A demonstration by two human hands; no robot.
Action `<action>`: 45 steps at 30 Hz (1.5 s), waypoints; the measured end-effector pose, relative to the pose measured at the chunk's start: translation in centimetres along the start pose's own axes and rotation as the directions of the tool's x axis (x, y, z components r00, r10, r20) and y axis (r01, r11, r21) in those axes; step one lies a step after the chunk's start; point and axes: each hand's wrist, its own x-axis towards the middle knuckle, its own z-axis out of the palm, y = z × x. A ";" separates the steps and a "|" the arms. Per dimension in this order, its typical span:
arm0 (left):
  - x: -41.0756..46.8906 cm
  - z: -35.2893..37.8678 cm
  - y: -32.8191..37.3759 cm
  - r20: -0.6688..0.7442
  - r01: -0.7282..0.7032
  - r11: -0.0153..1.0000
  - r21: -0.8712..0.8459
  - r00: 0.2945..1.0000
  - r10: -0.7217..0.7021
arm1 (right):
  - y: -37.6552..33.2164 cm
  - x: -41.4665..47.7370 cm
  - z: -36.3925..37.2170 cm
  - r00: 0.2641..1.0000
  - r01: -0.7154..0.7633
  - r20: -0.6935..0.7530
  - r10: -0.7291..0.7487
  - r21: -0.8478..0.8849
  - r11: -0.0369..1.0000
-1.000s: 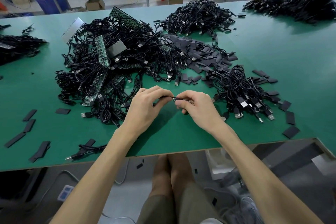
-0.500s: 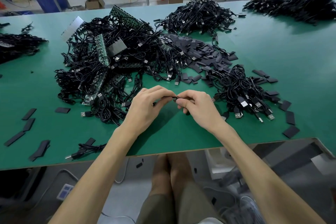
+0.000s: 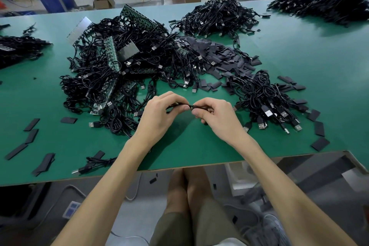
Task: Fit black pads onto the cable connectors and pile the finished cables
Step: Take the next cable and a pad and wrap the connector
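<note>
My left hand (image 3: 159, 114) and my right hand (image 3: 215, 116) meet above the green table (image 3: 179, 146), near its front edge. Between their fingertips is a thin black cable (image 3: 177, 104) whose connector end (image 3: 191, 107) is mostly hidden. The left hand pinches the cable; the right pinches a small black piece at the connector. A big tangle of black cables (image 3: 119, 70) lies to the left. A smaller cable pile (image 3: 265, 102) lies to the right. Loose black pads (image 3: 223, 60) are heaped behind.
More cable heaps sit at the far middle (image 3: 217, 16), far right (image 3: 323, 6) and far left (image 3: 18, 50). Stray pads (image 3: 32, 134) lie at the front left and front right (image 3: 319, 128). One single cable (image 3: 95, 164) rests near the table's front edge.
Both hands stay joined at the same spot; the fingers have shifted only slightly on the cable end.
</note>
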 end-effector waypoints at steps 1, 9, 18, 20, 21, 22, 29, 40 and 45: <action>0.0 -0.1 0.0 -0.002 0.004 1.000 -0.009 1.000 -0.004 | 0.0 0.0 0.0 1.000 -0.003 -0.003 0.003 -0.008 1.000; 0.0 -0.1 0.4 0.019 0.001 1.000 0.024 1.000 -0.001 | 0.0 -0.1 0.2 0.999 0.041 -0.016 -0.042 -0.065 0.997; 0.1 -0.4 0.6 -0.004 0.031 0.999 -0.038 0.999 -0.031 | 0.0 -0.2 0.0 0.988 0.065 -0.140 -0.059 0.042 0.997; 0.1 -0.4 0.6 -0.002 0.027 0.999 -0.036 1.000 -0.027 | 0.0 -0.2 0.0 0.987 0.071 -0.146 -0.068 0.019 0.997; 0.1 -0.4 0.6 0.000 0.026 0.999 -0.034 1.000 -0.026 | -0.1 -0.3 0.0 0.986 0.077 -0.147 -0.076 0.005 0.997; 0.1 -0.4 0.6 0.000 0.025 0.999 -0.032 1.000 -0.025 | -0.2 -0.3 0.0 0.985 0.087 -0.146 -0.088 -0.012 0.996; 0.2 -0.5 0.6 0.005 0.010 1.000 -0.019 1.000 -0.010 | -0.2 -0.4 0.1 0.982 0.113 -0.143 -0.119 -0.051 0.992; 0.2 -0.6 0.6 0.007 0.009 0.999 -0.039 1.000 -0.009 | -0.2 -0.3 0.1 0.983 0.124 -0.129 -0.128 -0.038 0.992; 0.1 -0.7 0.7 0.013 0.052 0.995 -0.085 0.999 -0.051 | -0.3 -0.3 0.1 0.984 0.127 -0.121 -0.132 -0.046 0.991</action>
